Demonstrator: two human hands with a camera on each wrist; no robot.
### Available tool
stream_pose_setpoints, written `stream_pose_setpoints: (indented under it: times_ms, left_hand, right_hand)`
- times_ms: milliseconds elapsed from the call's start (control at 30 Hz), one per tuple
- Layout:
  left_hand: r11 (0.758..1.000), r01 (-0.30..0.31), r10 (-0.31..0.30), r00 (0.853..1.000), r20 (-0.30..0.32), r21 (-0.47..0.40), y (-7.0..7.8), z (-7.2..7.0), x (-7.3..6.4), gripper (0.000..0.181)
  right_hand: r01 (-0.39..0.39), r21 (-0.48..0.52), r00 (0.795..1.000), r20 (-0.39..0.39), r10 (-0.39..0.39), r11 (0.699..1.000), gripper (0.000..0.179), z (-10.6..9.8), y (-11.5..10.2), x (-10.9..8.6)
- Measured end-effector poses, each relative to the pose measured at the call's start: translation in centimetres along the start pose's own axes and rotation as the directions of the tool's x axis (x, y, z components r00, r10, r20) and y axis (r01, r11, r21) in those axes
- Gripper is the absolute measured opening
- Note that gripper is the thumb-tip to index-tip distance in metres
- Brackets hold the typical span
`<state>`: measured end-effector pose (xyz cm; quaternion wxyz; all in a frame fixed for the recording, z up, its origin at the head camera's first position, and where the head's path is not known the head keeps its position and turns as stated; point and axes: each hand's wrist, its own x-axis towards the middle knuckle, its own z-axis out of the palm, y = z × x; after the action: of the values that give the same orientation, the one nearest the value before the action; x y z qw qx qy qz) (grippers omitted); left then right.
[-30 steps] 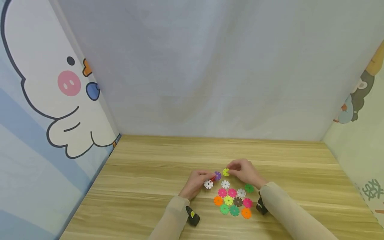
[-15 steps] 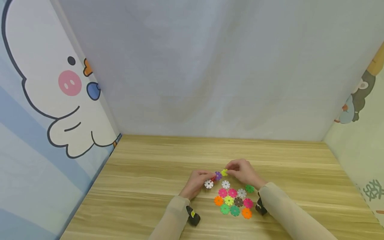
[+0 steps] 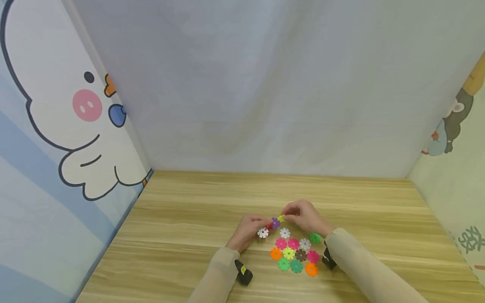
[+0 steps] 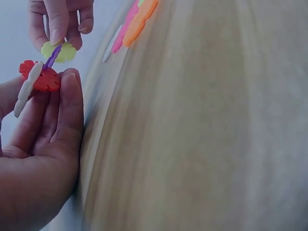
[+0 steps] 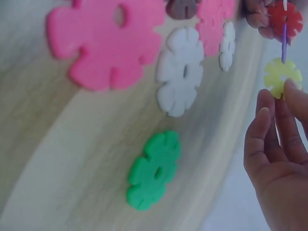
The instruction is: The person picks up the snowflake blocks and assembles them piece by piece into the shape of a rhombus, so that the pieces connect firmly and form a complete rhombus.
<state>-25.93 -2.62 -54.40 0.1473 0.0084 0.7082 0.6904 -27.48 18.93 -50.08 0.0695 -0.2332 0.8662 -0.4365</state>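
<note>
Between its thumb and fingers my left hand (image 3: pixel 247 231) pinches a red notched snowflake disc (image 4: pixel 47 80). Slotted crosswise into the red piece are a white disc (image 3: pixel 263 232) and a purple disc (image 3: pixel 275 223). A yellow disc (image 5: pixel 276 78) is pinched by its edge in my right hand (image 3: pixel 306 216). In both wrist views the yellow disc meets the purple one's outer edge, turned across it. How deep their slots engage cannot be told. Both hands hold the pieces above the table, and fingers hide part of the red disc.
Several loose discs lie flat on the wooden table (image 3: pixel 189 235), among them a green disc (image 3: pixel 315 238), a brown disc (image 3: pixel 301 254) and an orange disc (image 3: pixel 311 269). A pale curtain (image 3: pixel 242 105) hangs behind the table's back edge.
My right hand has moved slightly left, bringing the yellow disc from beside the purple disc up against it and turning it more edge-on. My left hand stays nearly still.
</note>
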Motion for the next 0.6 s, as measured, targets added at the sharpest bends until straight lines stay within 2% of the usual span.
stream_pose_setpoints:
  times_ms: [333, 600]
  left_hand:
    - [0.999, 0.018, -0.018, 1.0, 0.016, -0.036, -0.04, -0.02, 0.1, 0.018]
    - [0.998, 0.023, -0.021, 0.999, 0.029, -0.066, -0.13, -0.23, 0.06, 0.016]
  right_hand:
    - [-0.009, 0.011, 1.0, 0.009, 0.009, 1.0, 0.005, 0.02, -0.09, 0.22]
    - [0.004, 0.007, 0.999, 0.052, -0.004, 1.0, 0.004, 0.02, 0.0, 0.58]
